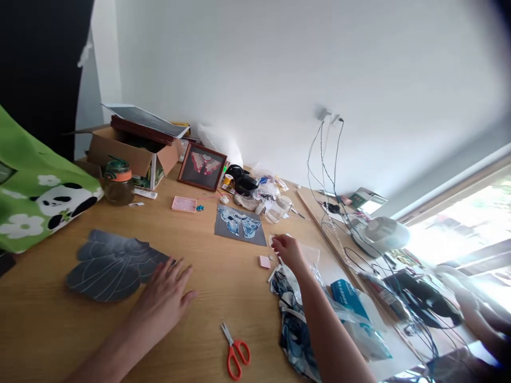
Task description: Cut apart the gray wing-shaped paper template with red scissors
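1. Two bare forearms, nearest, reach over a pale wooden bench (207, 287).
2. Green bag (24, 165) with a panda and white flowers, at the far left side; behind it, an open cardboard box (99, 150).
3. Crumpled blue-and-white patterned fabric (293, 330), beside the right forearm.
4. Dark grey wing-shaped piece (115, 266) with pale curved lines, lying flat on the bench, to the left.
5. Left hand (167, 290), palm down, fingers spread, fingertips at the piece's right-hand tip. Right hand (288, 251), fingers curled, just above the fabric; whether they pinch anything, I cannot tell.
6. Framed butterfly (202, 166), red and cream on black, propped towards the wall; nearer, a grey card (255, 238) bearing blue-and-white wings.
7. Red-handled scissors (235, 348), between the forearms, points away from the person.
8. Shallow pink tray (184, 204), beyond the wing-shaped piece.
9. Small pink square (264, 261), near the right hand.
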Tool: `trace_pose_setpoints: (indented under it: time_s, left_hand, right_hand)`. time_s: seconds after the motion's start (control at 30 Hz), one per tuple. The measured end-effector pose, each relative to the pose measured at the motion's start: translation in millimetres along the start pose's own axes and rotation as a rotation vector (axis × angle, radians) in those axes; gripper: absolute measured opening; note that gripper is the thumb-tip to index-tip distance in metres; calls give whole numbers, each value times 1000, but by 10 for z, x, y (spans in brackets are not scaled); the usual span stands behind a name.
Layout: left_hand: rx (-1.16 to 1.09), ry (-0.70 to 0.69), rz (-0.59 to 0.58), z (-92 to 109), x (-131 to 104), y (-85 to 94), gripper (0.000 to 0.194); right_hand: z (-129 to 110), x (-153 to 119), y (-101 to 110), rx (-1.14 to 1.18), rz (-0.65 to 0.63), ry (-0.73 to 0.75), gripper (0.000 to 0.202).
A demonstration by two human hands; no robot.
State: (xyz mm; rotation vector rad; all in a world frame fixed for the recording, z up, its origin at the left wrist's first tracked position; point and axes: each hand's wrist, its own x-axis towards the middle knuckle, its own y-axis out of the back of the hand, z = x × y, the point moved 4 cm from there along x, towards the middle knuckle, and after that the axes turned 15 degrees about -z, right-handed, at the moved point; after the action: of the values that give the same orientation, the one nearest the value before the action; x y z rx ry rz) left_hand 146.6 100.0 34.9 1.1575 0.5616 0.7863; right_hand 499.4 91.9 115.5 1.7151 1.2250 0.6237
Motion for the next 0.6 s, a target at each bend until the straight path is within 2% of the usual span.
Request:
trace_pose_setpoints:
  time_s: [0.13, 0.27, 0.4, 0.6]
  left_hand:
    - [-199, -79, -74, 361, 725, -4, 35]
    - [-195, -41, -61, 491, 1321, -76, 28]
    - [-142, -38, -86, 523, 1669, -174, 25]
    - [-47, -24, -165, 509, 1938, -225, 15]
  right_hand:
    - [8, 539, -199, -206, -211, -117, 25]
    - [69, 794, -391, -396, -274, -213, 30]
    - [210, 904, -465, -542, -263, -288, 31]
    - [316, 981, -491, -654, -276, -324, 31]
